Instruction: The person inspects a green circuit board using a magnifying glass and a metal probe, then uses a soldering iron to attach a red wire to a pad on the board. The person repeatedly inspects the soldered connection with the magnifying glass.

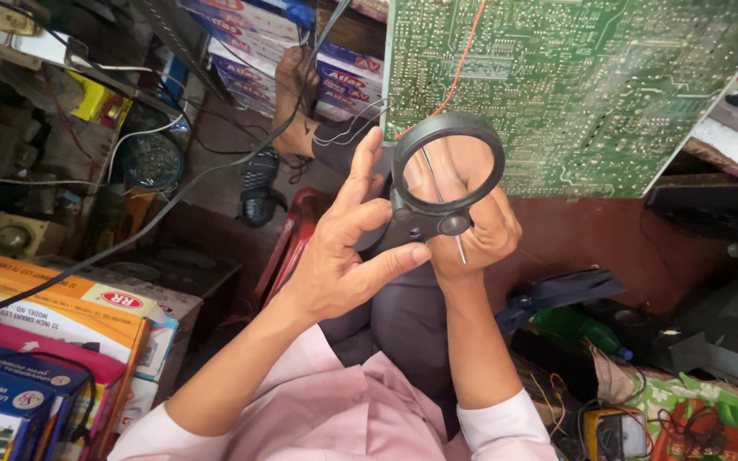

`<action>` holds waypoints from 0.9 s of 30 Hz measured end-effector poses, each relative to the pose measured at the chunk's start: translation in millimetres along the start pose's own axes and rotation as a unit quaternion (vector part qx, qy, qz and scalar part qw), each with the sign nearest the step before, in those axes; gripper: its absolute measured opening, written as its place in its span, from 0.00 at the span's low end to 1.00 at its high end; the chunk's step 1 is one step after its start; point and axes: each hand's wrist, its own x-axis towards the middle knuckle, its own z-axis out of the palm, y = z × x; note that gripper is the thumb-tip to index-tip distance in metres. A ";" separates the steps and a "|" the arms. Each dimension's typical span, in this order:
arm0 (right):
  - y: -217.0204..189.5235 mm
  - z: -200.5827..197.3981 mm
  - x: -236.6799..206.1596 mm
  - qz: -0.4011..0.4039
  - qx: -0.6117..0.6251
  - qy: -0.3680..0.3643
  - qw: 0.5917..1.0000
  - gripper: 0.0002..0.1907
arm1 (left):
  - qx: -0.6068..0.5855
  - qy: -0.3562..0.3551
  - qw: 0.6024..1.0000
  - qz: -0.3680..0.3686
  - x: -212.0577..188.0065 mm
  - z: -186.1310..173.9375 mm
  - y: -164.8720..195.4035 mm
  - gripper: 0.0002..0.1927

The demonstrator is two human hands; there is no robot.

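This is a cramped electronics repair workshop. A large green circuit board (574, 85) fills the view, loose wires (172, 183) trail across cluttered shelves, boxed parts (53, 316) are stacked at one side, and a yellow meter (615, 434) lies among cables.

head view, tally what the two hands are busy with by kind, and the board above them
Hands: 2, left hand and right hand
Black ring magnifier: 1, held by both hands
Thin metal probe: 1, in the right hand
Green circuit board: 1
Total: 5
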 end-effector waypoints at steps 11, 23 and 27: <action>2.6 -1.6 -2.6 -0.018 0.005 -0.008 1.000 0.14 | -0.007 0.001 1.000 -0.001 0.5 0.1 0.6 0.17; -7.3 -1.0 2.8 -0.020 -0.015 -0.018 1.000 0.15 | -0.026 0.000 1.000 0.007 -0.7 -0.6 -1.3 0.17; -8.8 1.0 4.8 -0.023 0.008 -0.011 1.000 0.17 | -0.034 -0.006 0.999 0.007 -1.1 -2.1 -2.5 0.16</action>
